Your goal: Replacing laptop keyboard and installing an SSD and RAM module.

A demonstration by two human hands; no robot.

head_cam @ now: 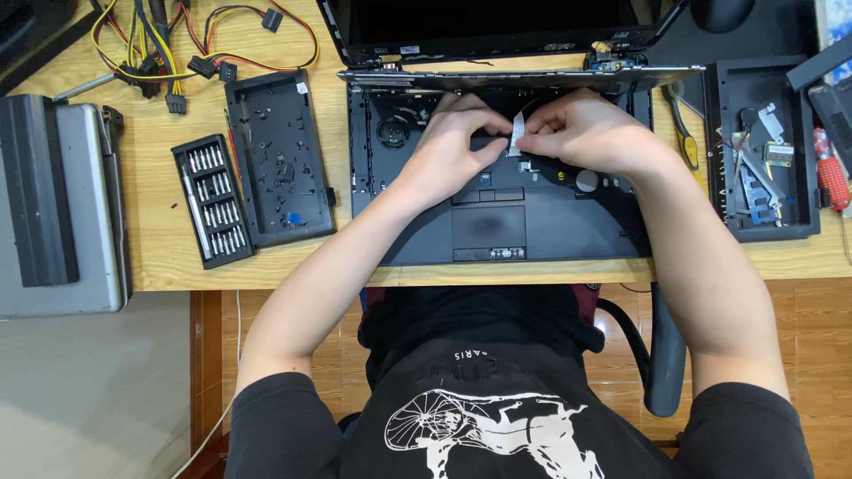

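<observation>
Both hands (515, 133) pinching white ribbon cable (516, 133)

Tabletop (177, 257): light wood, smooth, matt.
Laptop base (568, 231): black plastic, matt.
Ribbon cable (516, 133): thin white plastic strip, smooth.
Bit set (211, 200): shiny metal bits in black plastic holder.
Trays (280, 160): black plastic, matt.
Screwdriver handle (832, 173): red plastic, ribbed.

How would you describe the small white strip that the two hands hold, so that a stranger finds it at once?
Start at the opened black laptop in the middle of the wooden desk. Above its touchpad, the left hand and right hand meet over the exposed inside. Between their fingertips stands a short white ribbon cable, the only flat pale strip among the dark parts.
</observation>
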